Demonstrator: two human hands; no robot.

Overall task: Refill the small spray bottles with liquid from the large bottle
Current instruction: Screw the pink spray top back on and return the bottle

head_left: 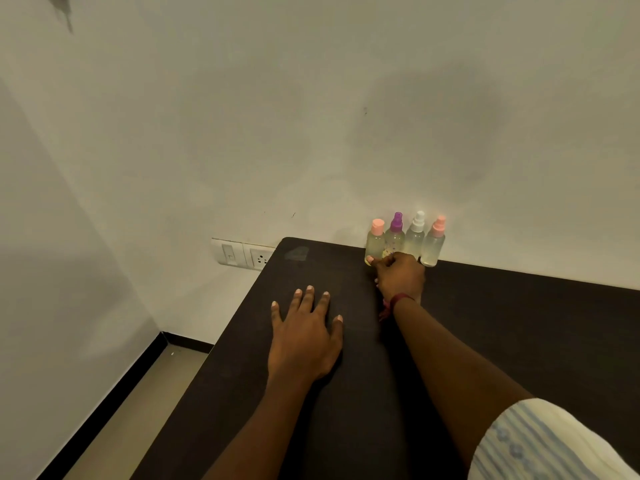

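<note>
Several small clear spray bottles stand in a row against the wall at the back edge of the dark table (519,323): a flat pink-capped bottle (375,239), a purple-capped bottle (396,233), a white-capped bottle (416,233) and a pink-capped bottle (434,242). My right hand (400,277) is curled against the bases of the two middle bottles, its thumb tip on the foot of the flat pink-capped one. Its fingers are hidden behind the hand. My left hand (304,336) lies flat on the table, fingers spread and holding nothing. No large bottle is in view.
A white wall runs right behind the bottles. A switch and socket plate (242,254) sits on the wall just left of the table's back corner. The table's left edge drops to a beige floor (138,403) with a black skirting.
</note>
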